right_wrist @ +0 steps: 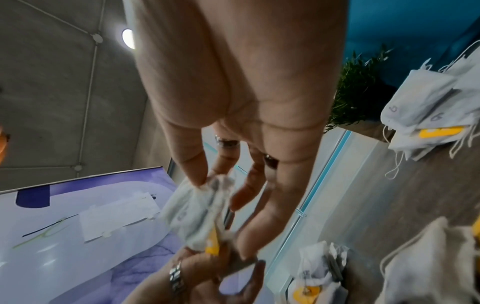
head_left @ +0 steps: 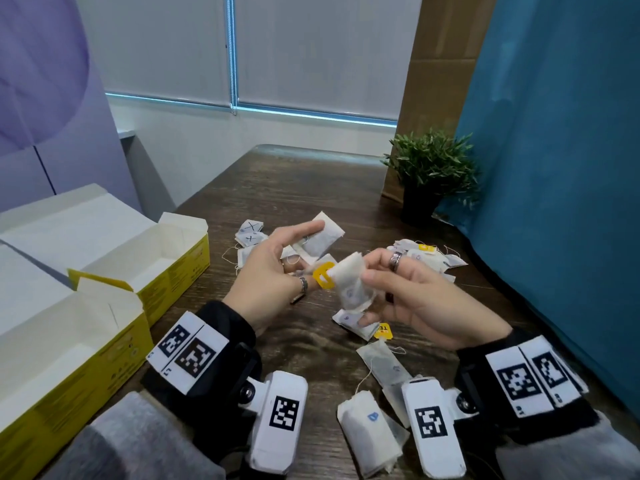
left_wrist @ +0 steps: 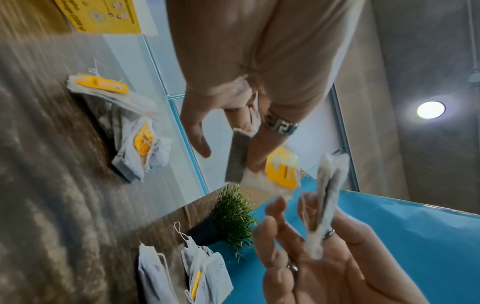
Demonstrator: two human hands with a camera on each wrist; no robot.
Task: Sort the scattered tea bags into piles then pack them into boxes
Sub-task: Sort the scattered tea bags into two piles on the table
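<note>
Over the middle of the wooden table point(head_left: 298, 188), my left hand point(head_left: 277, 268) holds a white tea bag point(head_left: 323, 237) between its fingers, with a yellow tag point(head_left: 323, 277) by the ring finger. In the left wrist view that tea bag point(left_wrist: 236, 158) shows edge-on with its tag point(left_wrist: 281, 170). My right hand point(head_left: 391, 289) pinches a second, crumpled tea bag point(head_left: 353, 282) just right of it. The right wrist view shows thumb and fingers closed on this bag point(right_wrist: 200, 211). Two open yellow boxes point(head_left: 173, 261) point(head_left: 79, 358) stand at the left.
A pile of X-marked bags point(head_left: 251, 232) lies behind my left hand and another pile point(head_left: 427, 258) behind my right. Loose bags point(head_left: 381, 367) point(head_left: 367, 434) lie near the front edge. A potted plant point(head_left: 429, 174) stands at the far right by a blue curtain point(head_left: 561, 202).
</note>
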